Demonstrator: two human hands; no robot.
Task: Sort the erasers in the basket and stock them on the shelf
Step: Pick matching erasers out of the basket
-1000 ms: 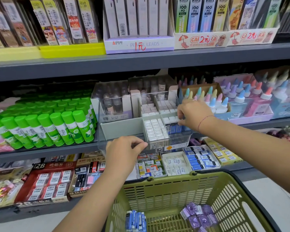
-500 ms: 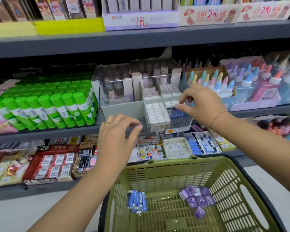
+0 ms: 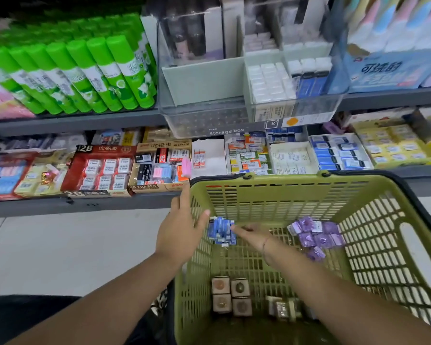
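1. Grey shelves [image 3: 72,120] stand behind the green basket [image 3: 284,179]; pale floor tiles [image 3: 60,245] lie left of it.
2. Above the basket a clear storage box [image 3: 209,120] overhangs the shelf edge.
3. Inside the basket: blue erasers [image 3: 220,231] far left, purple erasers [image 3: 316,235] far right, brown square packs [image 3: 230,295] near.
4. The left hand [image 3: 182,232] hovers at the basket's left rim, fingers straight, empty.
5. The right hand [image 3: 251,235] reaches into the basket, fingertips at the blue erasers; blur hides any grip.

Glue either side
Green glue sticks [image 3: 85,70] lie in rows at left; pastel-capped bottles [image 3: 396,23] fill a blue box [image 3: 388,73] at right.
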